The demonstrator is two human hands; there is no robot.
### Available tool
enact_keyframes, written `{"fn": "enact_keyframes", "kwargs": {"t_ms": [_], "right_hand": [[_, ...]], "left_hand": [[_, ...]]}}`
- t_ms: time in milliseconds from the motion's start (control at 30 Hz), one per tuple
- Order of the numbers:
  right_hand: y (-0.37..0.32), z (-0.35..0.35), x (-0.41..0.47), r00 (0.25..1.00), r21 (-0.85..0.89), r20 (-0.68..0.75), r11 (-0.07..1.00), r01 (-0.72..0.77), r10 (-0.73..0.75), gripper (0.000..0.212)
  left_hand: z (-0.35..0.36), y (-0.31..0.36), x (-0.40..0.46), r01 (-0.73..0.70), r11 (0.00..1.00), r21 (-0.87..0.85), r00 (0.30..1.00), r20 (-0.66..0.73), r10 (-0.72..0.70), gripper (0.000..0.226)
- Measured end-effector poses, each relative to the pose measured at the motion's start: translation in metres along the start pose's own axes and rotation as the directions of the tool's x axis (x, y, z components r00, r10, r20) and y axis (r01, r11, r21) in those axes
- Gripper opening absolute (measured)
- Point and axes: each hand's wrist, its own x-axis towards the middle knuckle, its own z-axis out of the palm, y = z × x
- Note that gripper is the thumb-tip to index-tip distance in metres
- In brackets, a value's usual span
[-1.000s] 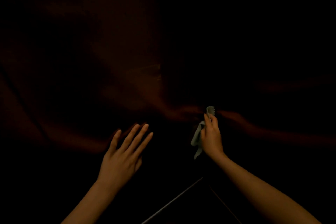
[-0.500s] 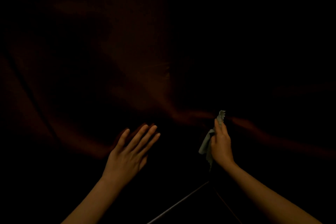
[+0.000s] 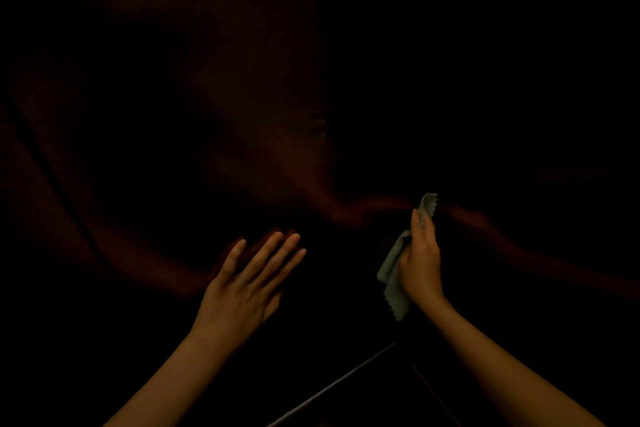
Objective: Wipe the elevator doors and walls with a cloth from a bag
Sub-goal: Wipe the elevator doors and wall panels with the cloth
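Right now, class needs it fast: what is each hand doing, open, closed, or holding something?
Left hand: open, fingers spread, holding nothing.
Right hand: closed on the grey-green cloth.

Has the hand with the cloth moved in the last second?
Yes. The right hand with the cloth has slid rightward, away from the floor corner lines; the camera shifted slightly too.

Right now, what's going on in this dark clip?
A person is wiping a dark, reflective wall. The right hand grips a pale cloth with zigzag edges and holds it up at the surface. The left hand is open, fingers spread, at the wall beside it. No bag shows.
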Motion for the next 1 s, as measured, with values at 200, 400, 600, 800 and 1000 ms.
{"fn": "enact_keyframes", "kwargs": {"t_ms": [200, 400, 600, 800, 1000], "right_hand": [[-0.025, -0.016, 0.017, 0.996, 0.030, -0.085, 0.999, 0.028, -0.025, 0.060], [-0.041, -0.026, 0.029, 0.989, 0.062, -0.141, 0.997, 0.047, -0.038, 0.058], [-0.078, -0.049, 0.060, 0.953, 0.072, -0.241, 0.976, 0.204, -0.182, 0.060], [-0.071, -0.057, 0.067, 0.988, 0.010, -0.099, 0.992, 0.122, -0.121, 0.063], [-0.094, -0.072, 0.077, 0.981, 0.016, -0.119, 0.988, 0.155, -0.152, 0.063]], "left_hand": [[-0.002, -0.001, 0.001, 0.008, 1.000, -0.026, 1.000, 0.024, -0.008, 0.062], [-0.003, -0.003, 0.001, 0.013, 0.997, -0.071, 0.998, 0.061, -0.008, 0.060], [-0.024, -0.005, 0.008, -0.027, 0.992, -0.122, 0.997, 0.062, 0.035, 0.066], [-0.076, -0.043, 0.097, -0.012, 0.993, -0.120, 1.000, -0.022, 0.009, 0.070], [-0.116, -0.090, 0.141, 0.116, 0.992, -0.049, 0.992, -0.046, -0.118, 0.069]]}}
